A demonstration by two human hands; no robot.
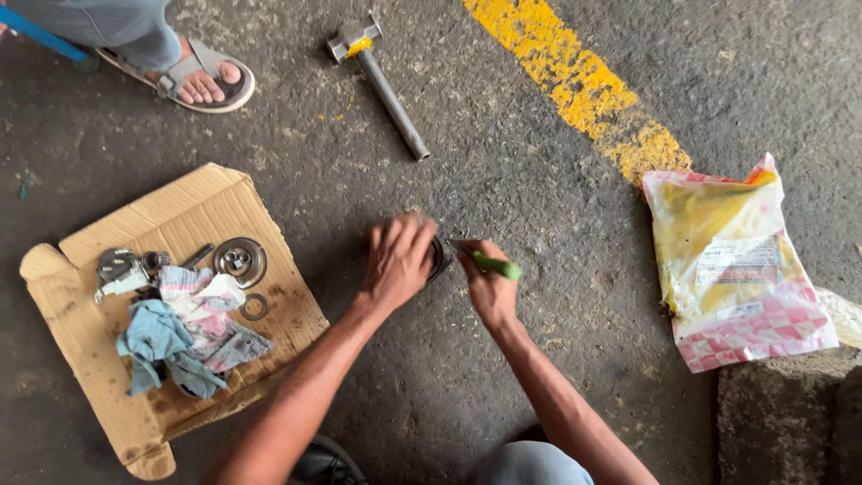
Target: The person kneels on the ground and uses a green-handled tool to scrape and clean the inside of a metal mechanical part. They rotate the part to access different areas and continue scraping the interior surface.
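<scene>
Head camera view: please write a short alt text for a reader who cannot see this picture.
Seen from above, a person's left hand covers a dark round part on a concrete floor while the right hand grips a green-handled tool against it. Left lies cardboard with metal parts and rags; a hammer lies above.

A single head-worn camera looks steeply down from close above onto the concrete floor point(539, 377) ahead.
</scene>
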